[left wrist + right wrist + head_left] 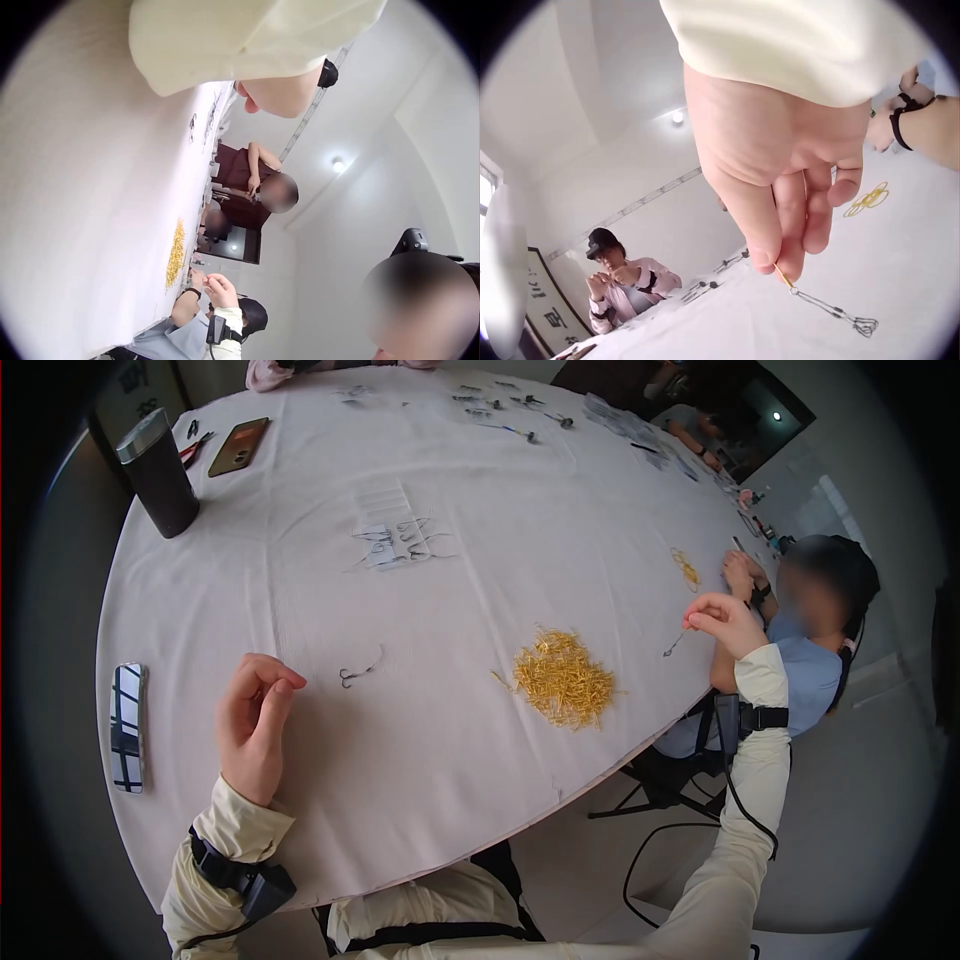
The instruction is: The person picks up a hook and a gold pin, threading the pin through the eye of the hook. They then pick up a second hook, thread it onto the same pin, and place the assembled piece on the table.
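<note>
My right hand (725, 625) is raised over the table's right side, pinching a thin gold-coloured pin (783, 274) between thumb and fingertips. From the pin's end hangs a dark fishing rig piece (832, 310), with a small ring at the top and a cluster of wire loops at the bottom. On the left, my left hand (258, 725) stays loosely curled over the cloth, and nothing shows between its fingers. Just right of it lies a dark fishing hook (347, 678) with a short line. A heap of small gold-coloured pieces (565, 680) sits nearer my right hand.
More hooks in clear packaging (395, 545) lie mid-table. A phone (127, 728) is at the left edge; a tumbler (160, 475) and another phone (238, 447) stand farther back. Yellow loops (686, 568) lie near a seated person (810, 620) at the right.
</note>
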The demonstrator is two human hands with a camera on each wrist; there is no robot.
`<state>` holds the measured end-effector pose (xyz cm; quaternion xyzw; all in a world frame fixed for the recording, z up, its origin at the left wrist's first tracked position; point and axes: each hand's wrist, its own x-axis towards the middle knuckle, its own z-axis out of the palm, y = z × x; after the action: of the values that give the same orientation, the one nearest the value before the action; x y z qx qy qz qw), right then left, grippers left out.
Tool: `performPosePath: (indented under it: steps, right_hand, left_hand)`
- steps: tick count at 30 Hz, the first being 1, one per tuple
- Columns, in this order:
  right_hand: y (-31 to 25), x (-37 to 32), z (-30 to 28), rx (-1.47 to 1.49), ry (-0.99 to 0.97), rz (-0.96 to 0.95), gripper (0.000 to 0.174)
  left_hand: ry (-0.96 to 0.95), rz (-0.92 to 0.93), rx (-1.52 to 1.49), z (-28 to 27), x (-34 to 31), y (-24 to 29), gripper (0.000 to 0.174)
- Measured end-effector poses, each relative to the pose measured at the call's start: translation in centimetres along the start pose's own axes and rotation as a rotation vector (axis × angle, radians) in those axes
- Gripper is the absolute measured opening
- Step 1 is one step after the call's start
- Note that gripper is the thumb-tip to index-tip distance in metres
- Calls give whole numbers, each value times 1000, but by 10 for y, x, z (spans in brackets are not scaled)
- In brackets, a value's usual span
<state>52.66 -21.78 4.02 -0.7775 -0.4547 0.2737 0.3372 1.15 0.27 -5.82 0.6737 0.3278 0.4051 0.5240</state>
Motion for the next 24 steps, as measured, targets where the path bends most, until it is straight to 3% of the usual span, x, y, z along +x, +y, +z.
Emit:
performPosePath:
  steps: [2,8,12,16,18,21,23,24]
  right_hand:
    - [21,21,-11,-243,-112,96,9]
    - [48,84,-2,-591,-114,130,11]
    - [51,102,3,-650,-164,147,12]
    - [63,101,7,-372,-93,168,25]
    - [70,103,7,-390,-53,120,29]
    - [42,100,30,-478,76,-25,25]
    - [-17,81,76,-467,176,-226,20]
    - [-52,64,103,-485,112,-294,18]
  left_hand:
    - [-6,8,9,1,0,1,13]
    - [22,-14,6,0,1,3,12]
    - [1,-19,30,1,2,2,10]
    - [-33,-65,56,-1,-1,10,11]
    - [-30,-79,15,-3,1,6,11]
    - [-4,-99,74,-8,1,7,11]
    - [-20,-68,123,-9,3,4,11]
    - [-16,-74,128,-9,2,3,11]
